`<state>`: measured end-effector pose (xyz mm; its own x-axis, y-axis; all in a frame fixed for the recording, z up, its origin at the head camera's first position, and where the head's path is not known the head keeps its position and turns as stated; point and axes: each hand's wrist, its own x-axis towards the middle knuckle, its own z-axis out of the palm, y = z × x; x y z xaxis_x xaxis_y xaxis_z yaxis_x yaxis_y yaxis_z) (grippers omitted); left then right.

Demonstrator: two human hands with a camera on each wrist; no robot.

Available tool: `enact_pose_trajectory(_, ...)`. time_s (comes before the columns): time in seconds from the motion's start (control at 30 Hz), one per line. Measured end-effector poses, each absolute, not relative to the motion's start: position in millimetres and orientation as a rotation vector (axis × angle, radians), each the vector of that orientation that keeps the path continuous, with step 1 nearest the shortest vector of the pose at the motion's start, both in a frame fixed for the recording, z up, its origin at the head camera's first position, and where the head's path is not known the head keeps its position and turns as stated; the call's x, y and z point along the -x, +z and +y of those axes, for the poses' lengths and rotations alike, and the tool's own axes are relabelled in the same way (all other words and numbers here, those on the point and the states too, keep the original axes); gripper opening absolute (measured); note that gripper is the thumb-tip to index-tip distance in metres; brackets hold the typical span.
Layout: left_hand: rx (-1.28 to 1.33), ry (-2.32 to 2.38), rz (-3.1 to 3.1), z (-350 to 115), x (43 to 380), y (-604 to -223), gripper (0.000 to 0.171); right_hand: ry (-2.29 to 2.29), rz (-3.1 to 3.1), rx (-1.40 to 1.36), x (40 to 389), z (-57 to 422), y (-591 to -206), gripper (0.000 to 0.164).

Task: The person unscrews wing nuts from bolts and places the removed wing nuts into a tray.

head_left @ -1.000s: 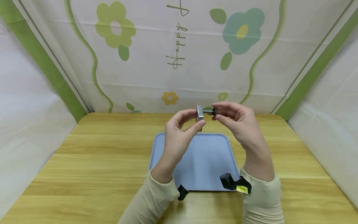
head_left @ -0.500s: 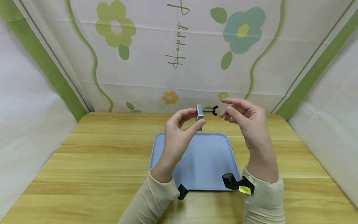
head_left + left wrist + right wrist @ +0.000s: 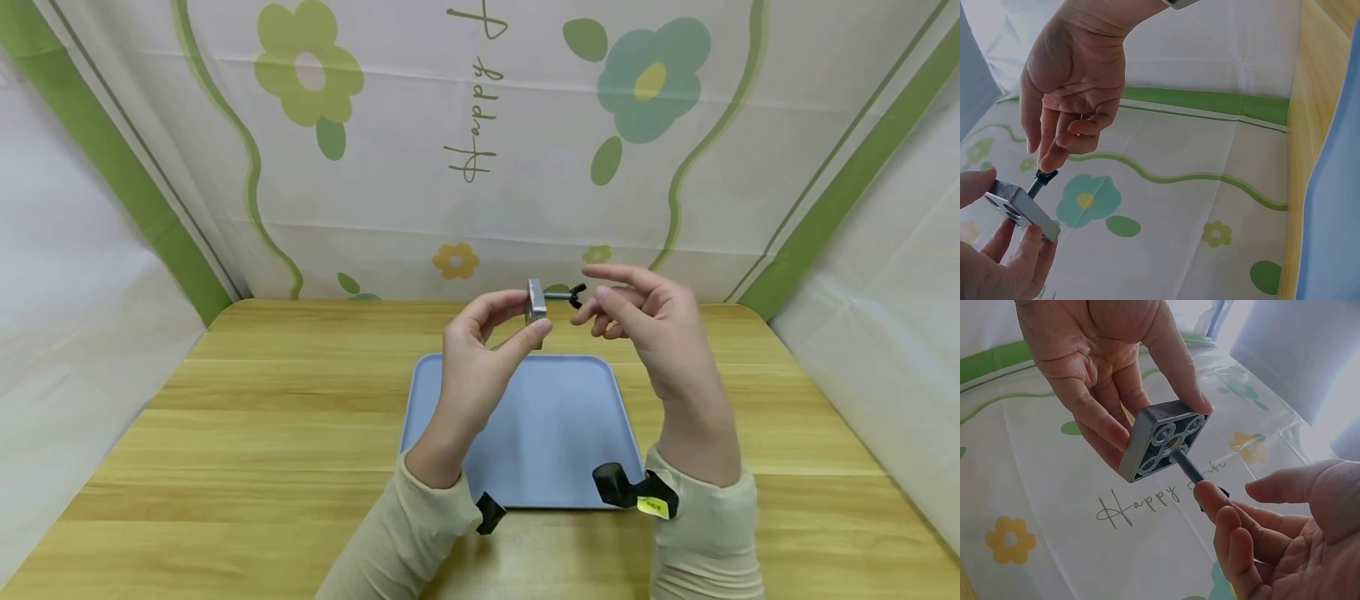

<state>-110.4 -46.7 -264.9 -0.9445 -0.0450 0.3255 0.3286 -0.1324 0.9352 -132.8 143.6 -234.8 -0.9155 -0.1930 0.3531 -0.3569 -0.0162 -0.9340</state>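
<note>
My left hand (image 3: pixel 480 358) holds a square grey metal block (image 3: pixel 536 302) up above the far side of the tray, thumb on its lower edge and fingers behind. Recesses and round holes show in the face of the block (image 3: pixel 1141 434) in the right wrist view. From its middle hole a threaded wing bolt (image 3: pixel 557 296) sticks out sideways, with a black winged head. My right hand (image 3: pixel 660 333) hovers at that head with fingers loosely bent and thumb apart, pinching nothing. In the right wrist view the index fingertip overlaps the bolt (image 3: pixel 1189 466) and partly hides its wings.
A light blue tray (image 3: pixel 555 450) lies on the wooden table (image 3: pixel 285 450) beneath the hands. A white flower-print cloth (image 3: pixel 390 192) hangs behind the table, with pale cloth walls at both sides. Black camera mounts (image 3: pixel 615 485) stick out from the sleeves.
My right hand let go of the wing bolt's head and drew back to the right, then came slightly back toward it. The wings have turned a little. My left hand keeps the block still.
</note>
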Motion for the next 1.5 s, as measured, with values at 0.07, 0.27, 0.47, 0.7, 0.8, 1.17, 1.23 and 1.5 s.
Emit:
enact_pose_trajectory(0.07,0.32,-2.17,-1.882,-46.6,110.2,-264.8,0.032,2.068,-2.13,-0.604,134.0,143.8,-235.7,0.02)
enact_pose_trajectory(0.27,0.319,-2.169,-1.882,-46.4,110.5,-265.4,0.032,2.038,-2.188,-0.613,136.9,142.7,-237.2,0.017)
enact_pose_trajectory(0.47,0.317,-2.173,-1.881,-46.4,111.0,-265.4,0.033,2.074,-2.192,-0.599,139.0,141.3,-238.1,0.015)
enact_pose_trajectory(0.7,0.318,-2.175,-1.881,-46.5,110.0,-264.5,0.032,2.103,-2.168,-0.602,139.9,141.7,-239.6,0.016)
enact_pose_trajectory(0.8,0.317,-2.177,-1.88,-46.5,110.0,-264.7,0.032,2.103,-2.154,-0.618,139.7,142.0,-240.2,0.017)
enact_pose_trajectory(1.17,0.319,-2.173,-1.884,-46.9,110.7,-265.0,0.032,2.001,-2.165,-0.638,138.1,139.1,-238.7,0.022)
enact_pose_trajectory(1.23,0.318,-2.174,-1.882,-46.9,110.9,-265.0,0.032,1.978,-2.17,-0.64,138.1,138.3,-238.6,0.022)
enact_pose_trajectory(1.5,0.302,-2.176,-1.881,-47.1,110.6,-264.2,0.032,2.001,-2.11,-0.648,137.4,138.6,-239.6,0.024)
